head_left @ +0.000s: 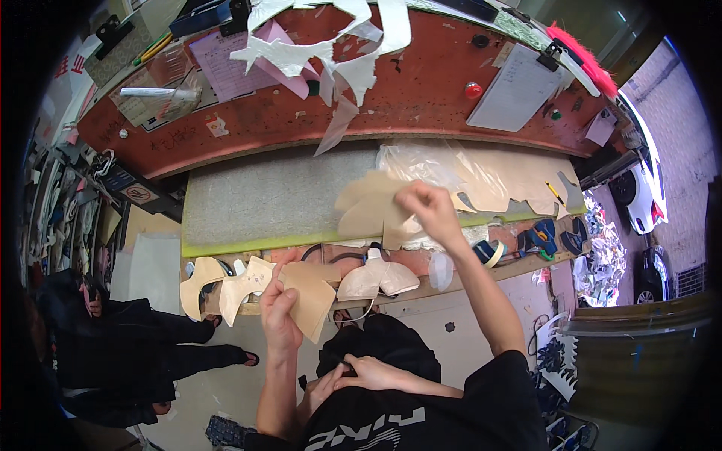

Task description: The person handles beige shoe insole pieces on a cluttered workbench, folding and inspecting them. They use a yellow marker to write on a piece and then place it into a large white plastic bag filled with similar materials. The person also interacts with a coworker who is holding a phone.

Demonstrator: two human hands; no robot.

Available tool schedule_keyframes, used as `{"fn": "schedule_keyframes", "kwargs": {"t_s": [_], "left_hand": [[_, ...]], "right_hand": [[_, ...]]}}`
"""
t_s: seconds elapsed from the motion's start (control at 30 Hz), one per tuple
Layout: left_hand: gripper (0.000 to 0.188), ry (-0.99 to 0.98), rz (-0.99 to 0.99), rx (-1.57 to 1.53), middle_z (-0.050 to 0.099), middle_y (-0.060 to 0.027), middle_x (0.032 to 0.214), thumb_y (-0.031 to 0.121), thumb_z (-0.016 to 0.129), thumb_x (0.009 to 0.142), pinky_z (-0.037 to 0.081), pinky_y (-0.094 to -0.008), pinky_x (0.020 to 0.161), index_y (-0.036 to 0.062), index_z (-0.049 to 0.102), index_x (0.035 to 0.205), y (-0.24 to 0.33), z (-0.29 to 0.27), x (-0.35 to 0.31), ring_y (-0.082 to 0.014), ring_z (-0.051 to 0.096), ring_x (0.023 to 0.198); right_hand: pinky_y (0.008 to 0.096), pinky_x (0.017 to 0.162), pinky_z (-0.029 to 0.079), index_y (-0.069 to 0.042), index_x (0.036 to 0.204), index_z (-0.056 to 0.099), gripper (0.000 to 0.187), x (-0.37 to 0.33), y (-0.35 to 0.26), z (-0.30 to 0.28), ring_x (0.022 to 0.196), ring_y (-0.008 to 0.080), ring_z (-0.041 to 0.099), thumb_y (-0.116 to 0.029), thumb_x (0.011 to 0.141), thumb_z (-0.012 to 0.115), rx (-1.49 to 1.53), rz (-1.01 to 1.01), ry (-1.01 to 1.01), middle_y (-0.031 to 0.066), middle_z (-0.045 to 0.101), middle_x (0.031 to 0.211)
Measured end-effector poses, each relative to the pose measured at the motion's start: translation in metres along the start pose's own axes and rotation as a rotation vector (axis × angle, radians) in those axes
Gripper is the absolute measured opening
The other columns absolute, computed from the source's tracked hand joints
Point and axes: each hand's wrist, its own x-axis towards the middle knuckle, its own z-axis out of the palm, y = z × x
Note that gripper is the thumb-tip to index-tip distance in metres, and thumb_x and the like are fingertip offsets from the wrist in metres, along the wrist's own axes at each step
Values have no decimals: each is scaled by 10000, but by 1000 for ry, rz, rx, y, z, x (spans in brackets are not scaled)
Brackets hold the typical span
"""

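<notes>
Looks matt and smooth on the tan piece (310, 302); shines like clear plastic on the crumpled film (410, 160); appears rough on the grey surface (263, 201).

Big white block letters and a brand mark (365, 432) stretch across the black shirt (485, 402) in front of me; over to the left, a small sign (137, 192) bears a round symbol, and red characters stand on a white sheet (71, 65). Handwriting covers the pink paper (224, 66) and the clipped white sheet (519, 86), too small for me to read
</notes>
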Motion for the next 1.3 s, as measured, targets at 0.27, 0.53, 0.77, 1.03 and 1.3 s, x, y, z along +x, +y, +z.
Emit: {"fn": "schedule_keyframes", "kwargs": {"t_s": [0.27, 0.53, 0.77, 1.03, 1.3], "left_hand": [[84, 11, 24, 413, 393, -180, 1557, 34, 659, 914, 352, -369, 1111, 1, 662, 836, -19, 10, 4, -215, 444, 1354], [139, -31, -56, 436, 397, -128, 1566, 86, 634, 967, 388, -325, 1036, -3, 705, 886, -34, 33, 2, -183, 483, 1302], [71, -58, -71, 370, 394, -130, 1567, 46, 671, 932, 378, -372, 1102, 12, 699, 877, -38, 29, -3, -210, 472, 1343], [97, 39, -48, 182, 408, -147, 1546, 34, 604, 968, 393, -398, 1113, -11, 688, 948, -37, 30, -15, -233, 469, 1354], [136, 134, 72, 252, 396, -150, 1539, 42, 511, 1020, 407, -418, 1110, -17, 625, 975, -53, 10, -47, -232, 487, 1334]], "right_hand": [[400, 994, 484, 19, 1255, 613, 457, -51, -38, 33, 1194, 328, 604, -199, 870, 727, -353, -185, -7, 206, 610, 1291], [389, 923, 548, 91, 1259, 595, 557, -99, -50, 83, 1106, 357, 670, -176, 809, 786, -8, -75, -228, 240, 657, 1223], [329, 986, 532, 79, 1386, 508, 593, -98, -41, 75, 1119, 188, 637, -97, 881, 763, 372, 150, -454, 151, 614, 1267], [268, 858, 544, 65, 1408, 506, 541, -96, -32, 79, 997, 116, 641, -51, 919, 708, 534, 308, -560, 141, 594, 1322], [342, 1001, 485, 51, 1315, 608, 423, -115, -33, 87, 1186, 202, 614, -99, 924, 672, 251, 37, -577, 190, 650, 1313]]}}
